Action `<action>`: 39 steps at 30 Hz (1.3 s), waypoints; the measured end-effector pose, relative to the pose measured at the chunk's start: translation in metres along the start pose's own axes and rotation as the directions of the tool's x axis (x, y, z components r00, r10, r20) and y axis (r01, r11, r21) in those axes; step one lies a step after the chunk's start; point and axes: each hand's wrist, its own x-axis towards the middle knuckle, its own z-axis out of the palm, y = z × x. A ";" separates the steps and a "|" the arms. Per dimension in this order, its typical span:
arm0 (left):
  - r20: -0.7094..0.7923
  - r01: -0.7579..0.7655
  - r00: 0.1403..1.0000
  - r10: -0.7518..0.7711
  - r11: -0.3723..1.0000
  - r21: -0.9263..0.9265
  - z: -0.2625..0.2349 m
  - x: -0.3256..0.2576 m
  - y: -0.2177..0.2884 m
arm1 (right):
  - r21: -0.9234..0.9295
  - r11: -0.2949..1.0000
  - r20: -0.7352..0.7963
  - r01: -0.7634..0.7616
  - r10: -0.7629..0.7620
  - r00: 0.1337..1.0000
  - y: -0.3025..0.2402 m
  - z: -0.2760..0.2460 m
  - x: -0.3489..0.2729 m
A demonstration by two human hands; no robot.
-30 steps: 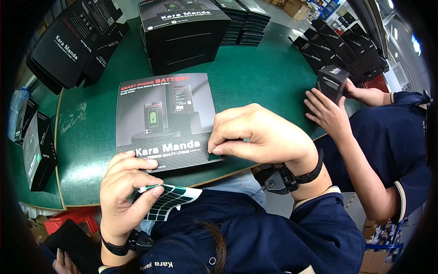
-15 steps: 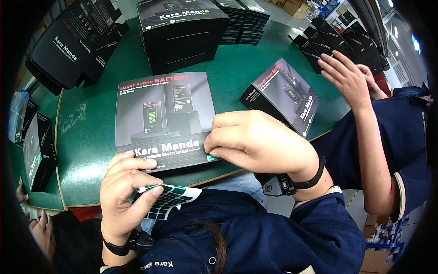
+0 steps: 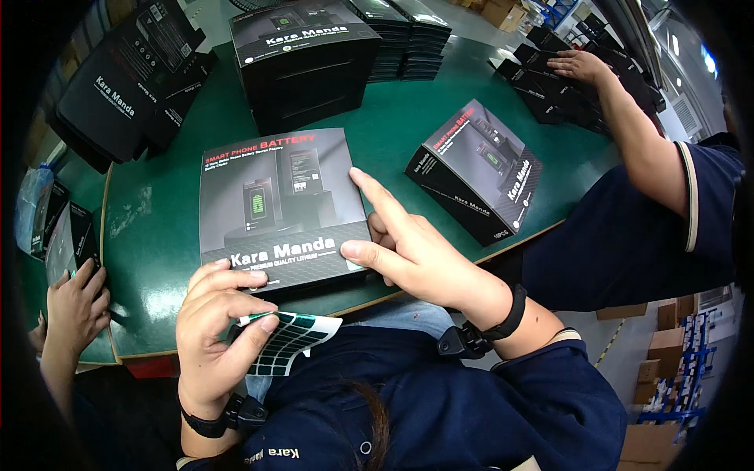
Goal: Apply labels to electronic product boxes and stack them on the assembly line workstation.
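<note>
Head view: the grey-and-black box (image 3: 275,208) lies toward ten o'clock.
At its seven, our left hand (image 3: 216,337) pinches a curled sticker sheet (image 3: 294,340); at four, our right hand (image 3: 420,255) spreads, thumb on the box. Thumb drag could shift it; tighter pinching could crease the sheet.

Left grip (image 3: 210,337) pinches sticker sheet (image 3: 292,342) while right grip (image 3: 412,253) touches box (image 3: 287,188).

The grey-faced box (image 3: 273,196) presents smooth printed card with a low sheen, its lower band cross-patterned (printed or embossed, cannot be determined). The sticker sheet (image 3: 292,342) shows thin paper-like backing and glossy green labels (image 3: 271,362). The tabletop (image 3: 149,290) is smooth and glossy; the navy shirt (image 3: 471,385) is matt cloth.
</note>
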 end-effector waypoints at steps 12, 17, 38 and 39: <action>-0.066 0.231 0.973 -0.223 0.957 0.174 -0.032 -0.016 0.008 | 0.043 0.871 0.467 0.490 -0.451 0.761 -0.024 0.104 0.070; -0.172 0.392 0.908 -0.383 0.919 0.027 -0.058 -0.025 -0.014 | -0.109 0.734 0.074 0.670 -0.667 0.742 -0.013 0.028 0.038; -0.623 0.399 0.688 -0.372 0.911 -0.103 -0.052 -0.040 -0.052 | -0.674 0.603 -0.593 -0.426 -0.099 0.799 0.038 -0.081 -0.037; -0.628 0.392 0.688 -0.364 0.915 -0.101 -0.057 -0.037 -0.051 | -0.661 0.666 -0.542 -0.345 -0.106 0.834 0.036 -0.074 -0.040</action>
